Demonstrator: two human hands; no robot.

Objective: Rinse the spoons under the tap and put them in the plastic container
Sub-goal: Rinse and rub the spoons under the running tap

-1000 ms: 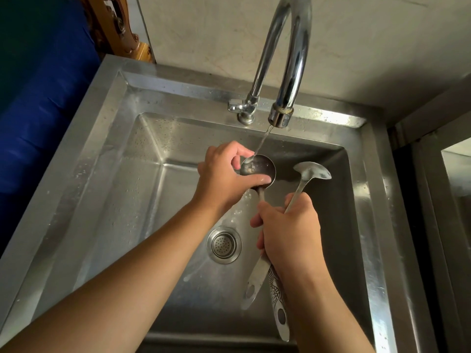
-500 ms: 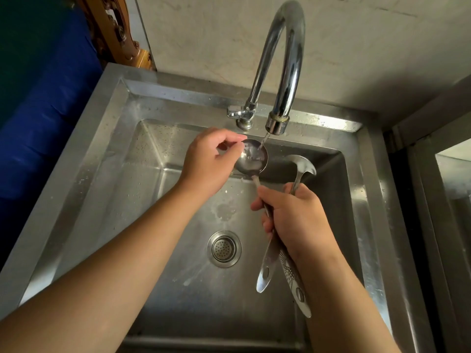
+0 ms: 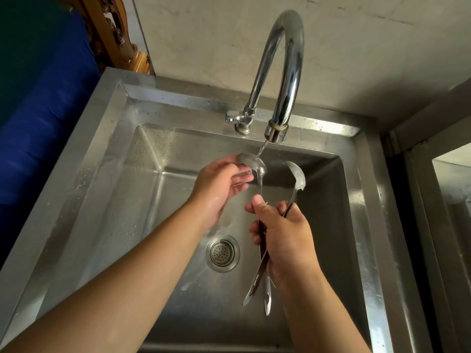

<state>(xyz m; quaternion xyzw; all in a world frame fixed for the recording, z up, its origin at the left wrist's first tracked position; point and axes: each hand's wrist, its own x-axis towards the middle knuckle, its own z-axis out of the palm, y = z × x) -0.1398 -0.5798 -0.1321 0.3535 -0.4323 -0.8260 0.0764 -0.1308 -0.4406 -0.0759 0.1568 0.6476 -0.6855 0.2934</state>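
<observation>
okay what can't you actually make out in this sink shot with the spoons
All in the head view:
- Plastic container: nowhere in frame.
- Spoon handles' middles: covered by the right hand.
- Bowl of the rinsed spoon: its near side is screened by the left hand.
- Second spoon: seen edge-on, so whether it is clean is unclear.

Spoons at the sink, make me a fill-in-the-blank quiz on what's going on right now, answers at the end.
1. The right hand grips ____ spoons by their handles.
2. Water from the tap lands on the left spoon, whose bowl the ____ hand is rubbing.
3. The other spoon sits to the ____ of the stream.
4. The drain lies in the ____ floor.

Answers: two; left; right; sink
</observation>
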